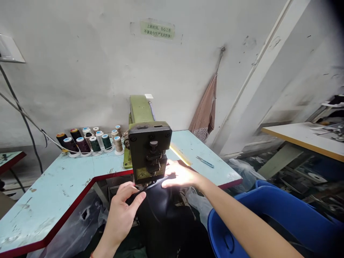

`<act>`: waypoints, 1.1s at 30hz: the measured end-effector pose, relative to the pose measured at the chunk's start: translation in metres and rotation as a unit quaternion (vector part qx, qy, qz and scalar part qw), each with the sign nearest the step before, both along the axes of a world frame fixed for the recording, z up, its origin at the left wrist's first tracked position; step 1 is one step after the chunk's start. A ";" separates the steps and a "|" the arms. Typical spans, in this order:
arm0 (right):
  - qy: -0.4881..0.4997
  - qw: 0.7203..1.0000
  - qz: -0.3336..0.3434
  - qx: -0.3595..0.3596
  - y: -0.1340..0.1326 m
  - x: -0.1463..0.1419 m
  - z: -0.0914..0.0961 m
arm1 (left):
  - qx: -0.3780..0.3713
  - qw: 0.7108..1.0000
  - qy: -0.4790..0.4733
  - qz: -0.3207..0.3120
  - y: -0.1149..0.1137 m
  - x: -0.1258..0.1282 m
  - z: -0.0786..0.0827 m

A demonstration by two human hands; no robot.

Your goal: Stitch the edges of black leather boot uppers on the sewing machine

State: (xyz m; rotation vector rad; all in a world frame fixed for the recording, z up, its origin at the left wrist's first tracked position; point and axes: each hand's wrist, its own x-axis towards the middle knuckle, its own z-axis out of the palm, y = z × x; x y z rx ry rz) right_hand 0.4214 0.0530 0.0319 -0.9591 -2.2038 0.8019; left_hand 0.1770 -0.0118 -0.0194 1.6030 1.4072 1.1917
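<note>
A green sewing machine (146,138) with a dark head stands at the notch of a light blue table (67,179). Under its head lies a black leather piece (158,206), draped down over the post. My left hand (122,209) pinches the near left edge of this piece, thumb and fingers closed on it. My right hand (180,175), brightly lit by the machine's lamp, presses on the piece's right side beside the needle, fingers together.
Several thread spools (90,141) stand at the table's back left. A thread snip (204,162) lies on the table's right part. A blue plastic bin (271,218) sits at lower right. A brown cloth (205,111) hangs on the wall. Another table (303,138) stands at right.
</note>
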 end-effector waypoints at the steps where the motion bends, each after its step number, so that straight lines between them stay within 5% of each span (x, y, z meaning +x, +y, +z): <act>1: -0.031 0.999 0.026 0.006 0.004 0.007 0.001 | -0.011 1.000 -0.011 0.007 -0.001 0.000 -0.002; 8: -0.064 0.991 0.116 0.009 0.012 0.029 -0.004 | -0.030 0.999 -0.038 0.008 0.001 -0.012 -0.007; 14: 0.000 1.000 0.019 -0.021 0.004 0.017 -0.013 | -0.044 0.996 -0.082 0.012 -0.001 -0.030 -0.007; 25: 0.069 0.993 -0.062 -0.079 -0.025 -0.040 -0.012 | -0.062 0.995 -0.075 0.006 0.008 -0.081 -0.018; 33: 0.027 0.992 -0.106 0.064 -0.043 -0.062 -0.006 | 0.103 0.973 0.199 -0.057 0.008 -0.026 0.024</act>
